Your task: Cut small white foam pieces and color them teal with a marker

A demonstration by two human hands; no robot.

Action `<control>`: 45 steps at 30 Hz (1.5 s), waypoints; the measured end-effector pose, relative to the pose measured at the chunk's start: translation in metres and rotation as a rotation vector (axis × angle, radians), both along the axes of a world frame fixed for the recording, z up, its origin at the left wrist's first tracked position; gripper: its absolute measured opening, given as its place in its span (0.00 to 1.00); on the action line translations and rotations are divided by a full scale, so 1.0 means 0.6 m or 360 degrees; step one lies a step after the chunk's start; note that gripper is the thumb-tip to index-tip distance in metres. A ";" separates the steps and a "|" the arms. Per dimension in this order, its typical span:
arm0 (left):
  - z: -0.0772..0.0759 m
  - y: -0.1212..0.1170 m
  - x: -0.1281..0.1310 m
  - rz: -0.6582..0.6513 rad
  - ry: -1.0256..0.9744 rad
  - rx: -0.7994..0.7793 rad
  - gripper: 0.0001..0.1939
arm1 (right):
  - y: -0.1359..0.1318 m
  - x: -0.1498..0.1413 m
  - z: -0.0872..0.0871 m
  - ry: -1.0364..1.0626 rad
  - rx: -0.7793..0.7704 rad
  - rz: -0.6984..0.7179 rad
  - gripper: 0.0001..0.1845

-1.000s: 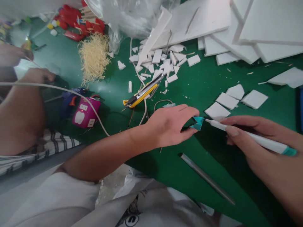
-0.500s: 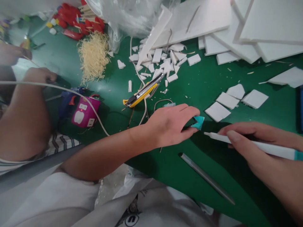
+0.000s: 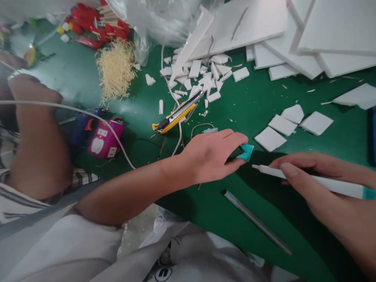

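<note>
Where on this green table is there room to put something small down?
Bare patches: between the rod and your right hand; and right of the tiles, just beyond that hand. Crowded: around the cutter, with scraps and a cord; and the far right, piled with boards.

Table (image 3: pixel 205 207): plain deep green, a whitish sheen toward its left side
Small piece (image 3: pixel 247 152): turquoise
Pen (image 3: pixel 340 186): white tip and barrel, teal end
Tube (image 3: pixel 257 222) by the table's near edge: metallic grey, dark at one end
Utility knife (image 3: pixel 178 115): yellow handle, black slider, silver-grey metal
Cut pieces (image 3: pixel 270 139): white
Boards (image 3: pixel 337 29): white
Socket box (image 3: pixel 106 140): magenta, white outlets, one red light
Tool (image 3: pixel 80 129) beside the box: dark blue, orange-red trigger
Shredded heap (image 3: pixel 116 70): pale straw yellow
Cable (image 3: pixel 53 104): off-white
Pile (image 3: pixel 85 17) past the heap: red, tan sticks
Shirt (image 3: pixel 205 250): greyish white, black print
Co-worker's clothing (image 3: pixel 23 197): white, dark stripes
</note>
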State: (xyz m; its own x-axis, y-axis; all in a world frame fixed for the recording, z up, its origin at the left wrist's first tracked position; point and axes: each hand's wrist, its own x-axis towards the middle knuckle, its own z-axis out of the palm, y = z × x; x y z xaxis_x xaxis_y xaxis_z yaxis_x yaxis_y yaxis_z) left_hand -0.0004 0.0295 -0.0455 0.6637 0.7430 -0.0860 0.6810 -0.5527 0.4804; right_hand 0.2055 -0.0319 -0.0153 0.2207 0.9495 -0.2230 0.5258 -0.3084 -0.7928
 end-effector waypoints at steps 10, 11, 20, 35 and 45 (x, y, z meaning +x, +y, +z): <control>-0.003 0.000 0.000 0.0001 -0.0052 0.0014 0.14 | 0.005 -0.005 0.000 0.0105 0.0032 -0.0034 0.07; -0.004 0.000 -0.001 0.0000 -0.0073 0.0012 0.14 | 0.006 -0.005 0.001 0.0098 0.0026 -0.0041 0.06; 0.001 0.010 -0.023 -0.0082 -0.0332 -0.0103 0.22 | 0.007 0.001 -0.003 0.0006 0.0006 0.0000 0.05; -0.011 0.011 -0.016 -0.0097 -0.0321 0.0045 0.13 | 0.009 -0.009 -0.007 0.0162 0.0119 -0.0038 0.03; -0.012 0.011 -0.014 -0.0064 -0.0279 0.0039 0.13 | 0.006 -0.005 0.001 0.0095 0.0074 -0.0016 0.04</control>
